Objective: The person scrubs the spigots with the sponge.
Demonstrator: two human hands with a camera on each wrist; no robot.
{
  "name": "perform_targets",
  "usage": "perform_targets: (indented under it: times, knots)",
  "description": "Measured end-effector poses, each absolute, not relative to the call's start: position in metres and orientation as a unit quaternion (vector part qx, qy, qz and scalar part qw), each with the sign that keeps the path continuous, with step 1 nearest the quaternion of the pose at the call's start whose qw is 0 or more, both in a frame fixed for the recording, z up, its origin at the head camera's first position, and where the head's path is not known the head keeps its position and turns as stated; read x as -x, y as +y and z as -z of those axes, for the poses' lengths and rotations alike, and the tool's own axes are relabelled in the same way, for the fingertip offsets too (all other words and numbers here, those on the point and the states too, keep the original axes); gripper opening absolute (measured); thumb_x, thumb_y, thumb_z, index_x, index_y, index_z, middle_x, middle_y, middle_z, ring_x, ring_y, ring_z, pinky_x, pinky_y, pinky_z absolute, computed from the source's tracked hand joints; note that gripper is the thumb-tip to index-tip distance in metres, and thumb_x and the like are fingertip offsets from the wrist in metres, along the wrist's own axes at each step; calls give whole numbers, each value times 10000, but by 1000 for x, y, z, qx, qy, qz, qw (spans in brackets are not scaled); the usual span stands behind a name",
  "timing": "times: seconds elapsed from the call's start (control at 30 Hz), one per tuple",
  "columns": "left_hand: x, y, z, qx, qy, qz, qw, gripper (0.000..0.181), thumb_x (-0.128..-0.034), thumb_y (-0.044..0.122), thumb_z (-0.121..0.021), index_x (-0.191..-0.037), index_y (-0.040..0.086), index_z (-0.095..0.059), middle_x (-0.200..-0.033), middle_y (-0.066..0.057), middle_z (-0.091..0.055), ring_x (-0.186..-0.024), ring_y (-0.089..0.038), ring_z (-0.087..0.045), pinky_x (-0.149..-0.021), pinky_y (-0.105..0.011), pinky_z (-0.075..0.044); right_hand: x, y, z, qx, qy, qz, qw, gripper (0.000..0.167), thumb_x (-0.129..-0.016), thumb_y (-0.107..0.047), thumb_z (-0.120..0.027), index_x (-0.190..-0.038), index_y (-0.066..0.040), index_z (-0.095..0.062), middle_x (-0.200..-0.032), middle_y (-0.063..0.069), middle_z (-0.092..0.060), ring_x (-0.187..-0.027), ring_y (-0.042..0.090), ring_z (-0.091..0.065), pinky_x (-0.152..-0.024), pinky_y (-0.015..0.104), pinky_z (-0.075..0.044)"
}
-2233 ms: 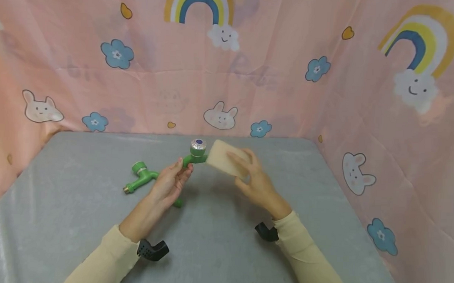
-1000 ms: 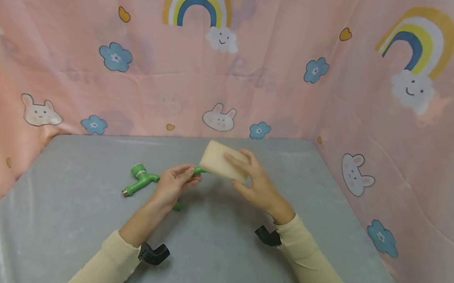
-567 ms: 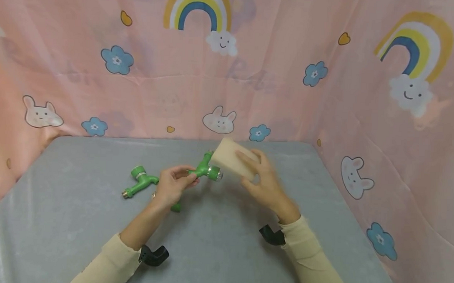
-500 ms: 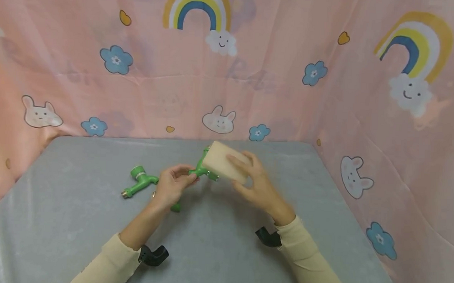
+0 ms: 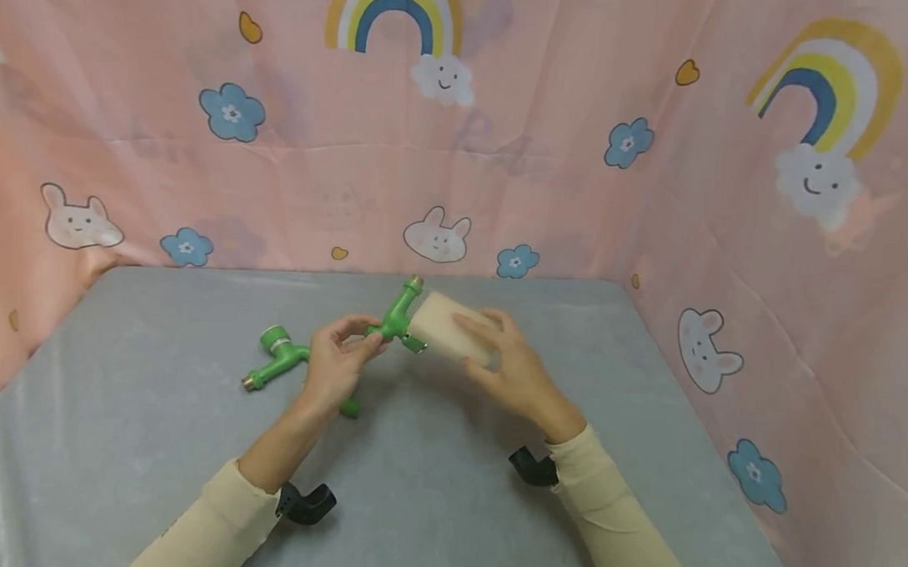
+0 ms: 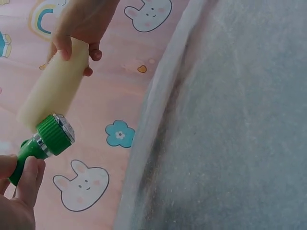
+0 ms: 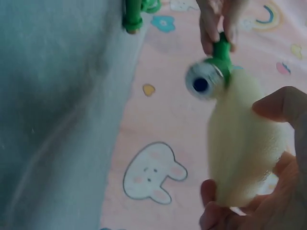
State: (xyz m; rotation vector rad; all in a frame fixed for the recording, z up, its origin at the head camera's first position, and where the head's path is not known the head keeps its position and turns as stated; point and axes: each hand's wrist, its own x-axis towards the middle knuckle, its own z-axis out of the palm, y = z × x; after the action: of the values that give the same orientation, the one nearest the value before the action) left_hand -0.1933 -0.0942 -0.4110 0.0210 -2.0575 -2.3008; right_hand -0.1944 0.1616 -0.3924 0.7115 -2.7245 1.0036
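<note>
Held tap point(image 5: 395, 321) has turned — right-wrist view alone shows its blue button point(image 7: 200, 85).

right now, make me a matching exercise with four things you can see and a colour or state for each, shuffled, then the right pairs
Column one
1. left hand
2. right hand
3. table
4. curtain

Column two
A. grey
B. holds a cream sponge
C. pink, printed with rainbows and rabbits
D. holds a green tap

Right pairs: 1-D, 2-B, 3-A, 4-C
</note>
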Motion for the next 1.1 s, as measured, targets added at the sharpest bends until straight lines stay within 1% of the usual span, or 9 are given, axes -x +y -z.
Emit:
perform_targets:
  times: [0.17, 0.27, 0.4, 0.6, 0.7, 0.77, 0.87, 0.97, 1.1]
  knots:
    - [192, -94, 410, -12, -666, 744, 42, 264, -966, -86, -580, -1228, -107, -595, -1132, -120, -589, -904, -88, -746, -887, -228, -591, 193, 164, 387, -230, -897, -360, 111, 600, -914, -153, -670, -1492, -210, -517, -1473, 217, -432, -1164, 383, -557, -863, 492, -535]
    - [190, -94, 412, -11, -667, 744, 44, 317, -964, -89, -575, -1280, -111, -581, -1239, -195, -597, -885, -44, -732, -880, -214, -589, 189, 156, 389, -272, -874, -380, 134, 610, -905, -137, -706, -1484, -187, -523, -1460, 224, -432, -1166, 379, -552, -862, 470, -542]
    - [187, -94, 413, -2, -664, 746, 40, 316, -969, -104, -566, -1284, -131, -580, -1352, -267, -572, -876, 7, -726, -881, -207, -585, 186, 144, 398, -315, -868, -360, 135, 611, -886, -124, -751, -1461, -181, -551, -1434, 235, -441, -1208, 390, -543, -882, 459, -562]
    - [187, -93, 412, -11, -672, 738, 53, 267, -971, -99, -569, -1234, -124, -606, -1202, -204, -606, -844, 7, -729, -877, -208, -586, 188, 150, 401, -253, -896, -338, 136, 613, -872, -106, -763, -1444, -222, -576, -1456, 227, -429, -1212, 399, -541, -863, 480, -568]
    - [188, -93, 412, -18, -681, 730, 58, 278, -971, -102, -566, -1244, -103, -613, -1210, -178, -594, -858, -2, -731, -864, -197, -587, 189, 158, 398, -229, -894, -354, 150, 596, -876, -89, -744, -1439, -198, -580, -1477, 233, -412, -1231, 412, -521, -871, 505, -560]
    - [188, -94, 412, -17, -689, 722, 61, 282, -971, -104, -563, -1248, -96, -616, -1243, -200, -589, -907, -53, -742, -865, -205, -589, 190, 160, 395, -233, -884, -371, 165, 594, -869, -74, -742, -1433, -174, -584, -1469, 243, -409, -1237, 421, -506, -881, 511, -558]
    - [189, -94, 412, -10, -709, 702, 70, 283, -971, -94, -574, -1249, -83, -625, -1285, -214, -598, -1018, -228, -751, -880, -218, -585, 191, 158, 393, -264, -863, -388, 187, 599, -859, -62, -731, -1432, -154, -580, -1449, 247, -416, -1239, 413, -489, -889, 497, -555]
    - [189, -92, 412, -1, -724, 685, 79, 276, -959, -95, -591, -1229, -69, -642, -1294, -218, -615, -1117, -368, -707, -900, -213, -572, 191, 153, 392, -290, -850, -388, 209, 612, -840, -64, -743, -1424, -153, -584, -1428, 246, -424, -1227, 412, -486, -868, 483, -557]
    - [189, -88, 413, 20, -727, 681, 89, 287, -922, -138, -612, -1198, -77, -658, -1280, -243, -620, -1165, -393, -679, -895, -208, -574, 190, 145, 395, -306, -853, -358, 225, 593, -842, -86, -785, -1403, -154, -606, -1414, 253, -449, -1217, 425, -502, -877, 507, -552]
